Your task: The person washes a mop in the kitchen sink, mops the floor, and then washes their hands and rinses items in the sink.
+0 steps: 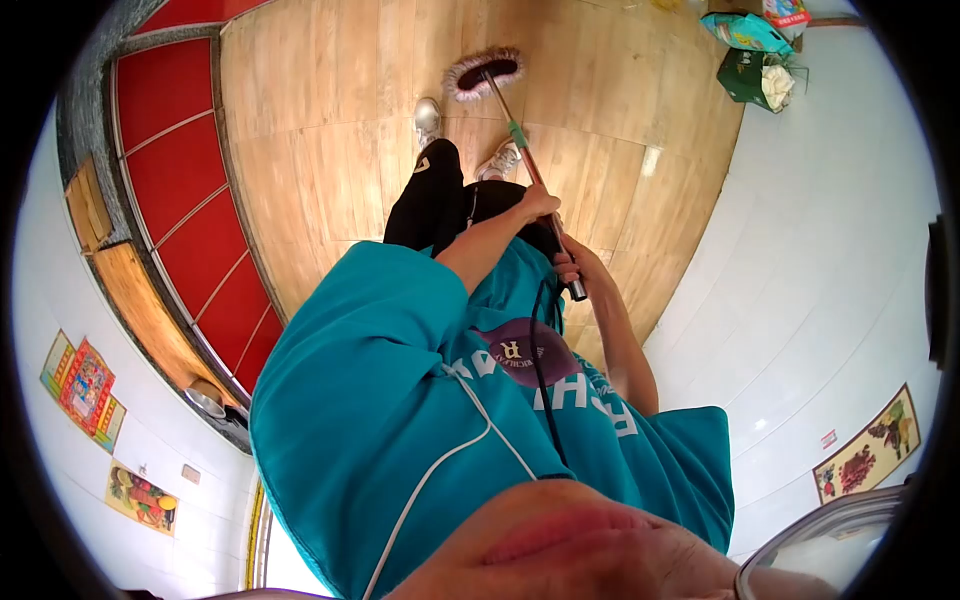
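Note:
A long-handled mop (529, 162) slants down in front of me, with a metal pole and a green collar partway along it. Its oval head (484, 73) has a dark middle and a fluffy pinkish fringe, and rests on the wood-look floor (330, 90) just ahead of my shoes. My left hand (540, 203) is wrapped round the pole in front of my body. Closer to my chest, my right hand (569, 262) grips the pole near its top end, with the tip sticking out past the fingers.
Red-fronted cabinets (175, 180) with a dark stone edge line the left side. A white wall (810, 230) runs along the right. Bags (750, 75) lie against it at the far right. A white cable and a black cord hang over my teal shirt (350, 340).

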